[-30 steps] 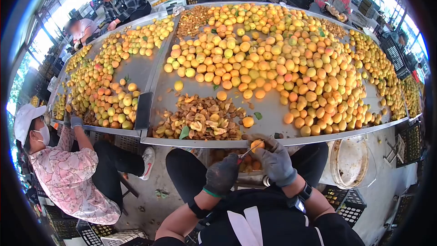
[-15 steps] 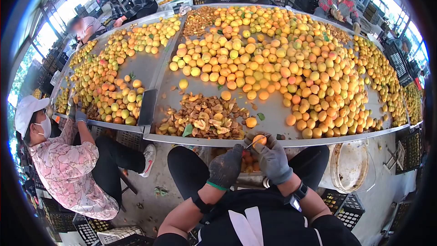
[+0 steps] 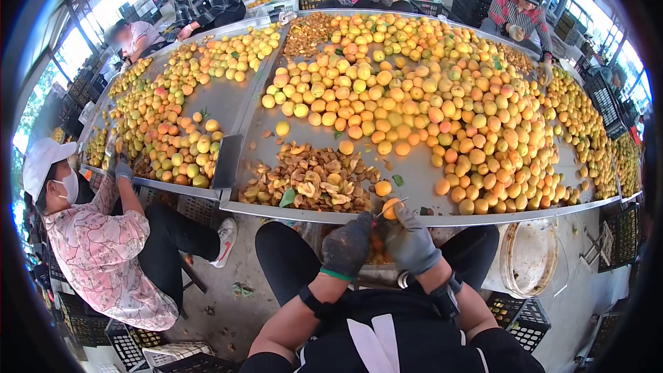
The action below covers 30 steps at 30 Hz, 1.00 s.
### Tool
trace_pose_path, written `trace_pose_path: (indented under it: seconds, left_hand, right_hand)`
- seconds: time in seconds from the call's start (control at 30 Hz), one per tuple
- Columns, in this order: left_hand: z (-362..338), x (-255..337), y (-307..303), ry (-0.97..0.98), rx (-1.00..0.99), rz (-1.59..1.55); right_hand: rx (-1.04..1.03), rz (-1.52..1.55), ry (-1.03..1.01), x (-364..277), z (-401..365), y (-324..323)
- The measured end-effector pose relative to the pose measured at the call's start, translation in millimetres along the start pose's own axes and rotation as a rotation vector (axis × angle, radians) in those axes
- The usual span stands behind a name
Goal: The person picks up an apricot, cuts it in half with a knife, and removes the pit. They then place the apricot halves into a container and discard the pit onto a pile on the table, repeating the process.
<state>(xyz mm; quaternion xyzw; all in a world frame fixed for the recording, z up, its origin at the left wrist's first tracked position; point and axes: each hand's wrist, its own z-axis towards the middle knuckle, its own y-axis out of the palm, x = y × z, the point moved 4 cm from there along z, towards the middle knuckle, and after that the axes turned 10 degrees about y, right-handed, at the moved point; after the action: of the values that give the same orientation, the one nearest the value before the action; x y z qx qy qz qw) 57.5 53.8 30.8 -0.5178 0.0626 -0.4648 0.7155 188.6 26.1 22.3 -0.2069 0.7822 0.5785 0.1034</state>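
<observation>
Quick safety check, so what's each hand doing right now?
Left hand: closed, holding a knife.
Right hand: closed, holding a fruit.

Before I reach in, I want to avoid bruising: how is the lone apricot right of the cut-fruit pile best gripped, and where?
Pinch the lone apricot around its rounded sides, probably from above and slightly right: the tabletop is mostly open there, while the cut-fruit pile lies close on its left and the held apricot partly blocks its near side.

Brightly daylit from both sides, glaring white there. Bowed along the surface (image 3: 418, 174), black at the corners.
</observation>
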Motion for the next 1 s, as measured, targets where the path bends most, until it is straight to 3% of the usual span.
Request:
trace_pose_path:
  seconds: [0.07,0.13,0.23,0.33,0.43,0.53,0.7,0.8,0.87,0.93,1.0]
  left_hand:
    - [0.5,-5.8,4.9,0.005,-0.097,-0.020]
    - [-1.6,-5.5,9.3,0.006,-0.075,0.000]
    - [1.2,-10.2,16.2,-0.008,-0.029,0.017]
    - [1.5,-11.7,20.1,-0.026,-0.036,0.034]
    - [5.4,-9.7,14.9,-0.017,-0.053,0.095]
    - [6.0,-7.4,16.4,-0.011,-0.064,0.132]
    - [7.6,-20.7,24.9,-0.092,-0.101,-0.006]
    - [13.3,-16.6,13.0,-0.095,-0.142,0.049]
    - [20.0,-16.0,11.0,-0.173,-0.316,0.046]
    - [22.5,-18.8,12.9,-0.173,-0.332,0.011]
    - [22.5,-20.7,14.7,-0.173,-0.347,-0.023]
  right_hand:
    - [-0.001,-0.118,-0.040,-4.9,2.5,-3.6]
    - [0.107,-0.358,-0.069,-6.9,9.8,-16.8]
    - [0.054,-0.146,-0.037,-3.2,7.6,-15.6]
    - [0.100,-0.114,0.043,-3.6,6.0,-17.7]
    - [0.039,-0.069,-0.014,-5.0,10.5,-20.8]
    - [0.133,-0.164,-0.037,-3.8,10.1,-14.4]
    - [0.068,-0.176,-0.039,-5.8,15.2,-16.1]
    - [-0.004,-0.097,-0.017,-7.2,11.2,-8.6]
    - [-0.035,-0.052,-0.018,-6.8,13.0,-14.6]
    - [-0.015,-0.576,-0.205,-10.1,18.6,-23.1]
    - [0.003,-0.523,-0.196,-11.9,17.6,-27.3]
